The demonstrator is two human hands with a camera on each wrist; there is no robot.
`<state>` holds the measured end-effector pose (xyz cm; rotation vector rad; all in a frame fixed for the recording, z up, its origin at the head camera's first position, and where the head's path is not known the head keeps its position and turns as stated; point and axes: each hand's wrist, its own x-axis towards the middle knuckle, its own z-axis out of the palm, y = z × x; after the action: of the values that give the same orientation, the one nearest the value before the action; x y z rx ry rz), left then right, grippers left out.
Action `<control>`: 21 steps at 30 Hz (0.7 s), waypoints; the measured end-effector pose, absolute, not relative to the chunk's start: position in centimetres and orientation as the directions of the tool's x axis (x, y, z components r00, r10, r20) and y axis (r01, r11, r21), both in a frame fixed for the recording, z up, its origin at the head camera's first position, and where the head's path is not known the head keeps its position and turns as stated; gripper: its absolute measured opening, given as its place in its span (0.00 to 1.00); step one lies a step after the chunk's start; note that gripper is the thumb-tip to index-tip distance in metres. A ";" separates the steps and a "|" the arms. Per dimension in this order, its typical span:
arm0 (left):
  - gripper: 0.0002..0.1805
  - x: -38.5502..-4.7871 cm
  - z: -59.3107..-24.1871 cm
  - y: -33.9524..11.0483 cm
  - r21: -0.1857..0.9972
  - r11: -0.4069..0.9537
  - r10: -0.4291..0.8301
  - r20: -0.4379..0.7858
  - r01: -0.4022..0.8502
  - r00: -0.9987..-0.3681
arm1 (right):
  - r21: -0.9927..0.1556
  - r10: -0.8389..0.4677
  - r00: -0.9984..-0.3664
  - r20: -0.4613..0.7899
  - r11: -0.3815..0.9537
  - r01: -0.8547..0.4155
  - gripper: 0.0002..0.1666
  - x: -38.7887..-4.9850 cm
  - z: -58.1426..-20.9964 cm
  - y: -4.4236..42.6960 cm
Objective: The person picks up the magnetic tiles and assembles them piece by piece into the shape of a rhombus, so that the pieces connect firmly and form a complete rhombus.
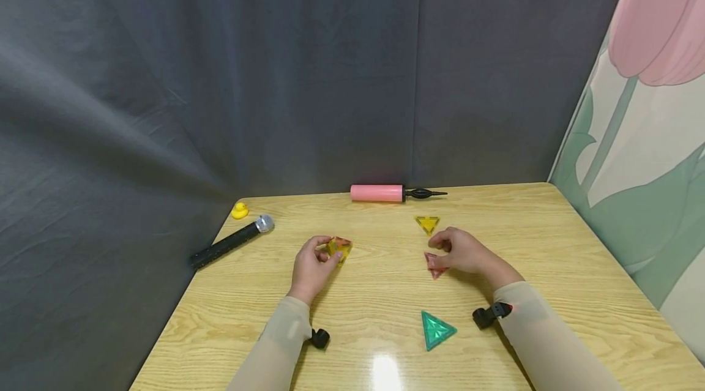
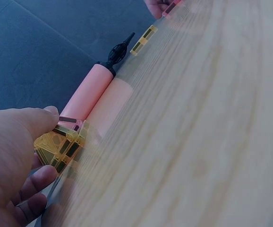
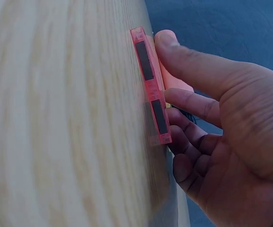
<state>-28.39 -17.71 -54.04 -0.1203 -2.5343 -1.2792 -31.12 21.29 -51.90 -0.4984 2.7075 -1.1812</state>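
My left hand [image 1: 313, 267] pinches a yellow pyramid of magnetic triangle tiles [image 2: 58, 146] between thumb and fingertips; part of it is pink. Against the tabletop, a pink magnetic triangle tile [image 3: 151, 87] lies almost flat, its dark magnet strips facing the right wrist camera. My right hand [image 1: 459, 250] is over it, the thumb covering part of it and the other fingers loosely bent beyond. Just past that hand lies a single yellow triangle tile [image 1: 428, 224]. Closer to me, a green triangle tile [image 1: 437, 331] lies between the forearms.
A pink hand pump [image 1: 377, 193] with a black nozzle lies along the wooden table's [image 1: 363, 299] back edge. At the left are a microphone [image 1: 231, 243] and a yellow toy duck [image 1: 240, 210]. A dark curtain [image 1: 330, 73] hangs behind.
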 end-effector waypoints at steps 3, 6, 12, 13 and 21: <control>0.23 -28.3 -54.0 -17.7 0.772 0.602 -0.061 0.300 0.205 -0.952 | -0.732 -0.356 -0.935 -0.013 0.641 -0.233 0.33 -31.1 -51.9 21.2; 0.23 -28.3 -54.0 -17.7 0.768 0.608 -0.061 0.297 0.200 -0.953 | -0.726 -0.348 -0.937 -0.017 0.648 -0.228 0.36 -31.0 -52.0 21.1; 0.23 -28.3 -54.0 -17.7 0.769 0.608 -0.061 0.293 0.198 -0.954 | -0.732 -0.354 -0.935 -0.028 0.644 -0.222 0.33 -30.8 -51.8 21.0; 0.23 -28.3 -54.0 -17.7 0.769 0.608 -0.061 0.292 0.197 -0.954 | -0.738 -0.353 -0.935 -0.031 0.640 -0.217 0.32 -30.7 -51.7 21.0; 0.23 -28.3 -54.0 -17.7 0.774 0.605 -0.062 0.282 0.189 -0.958 | -0.734 -0.342 -0.939 -0.028 0.645 -0.213 0.28 -30.8 -51.5 21.2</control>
<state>-28.30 -17.68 -54.04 -0.1037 -2.5538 -1.2792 -30.80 21.19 -51.47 -0.4592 2.6978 -1.1714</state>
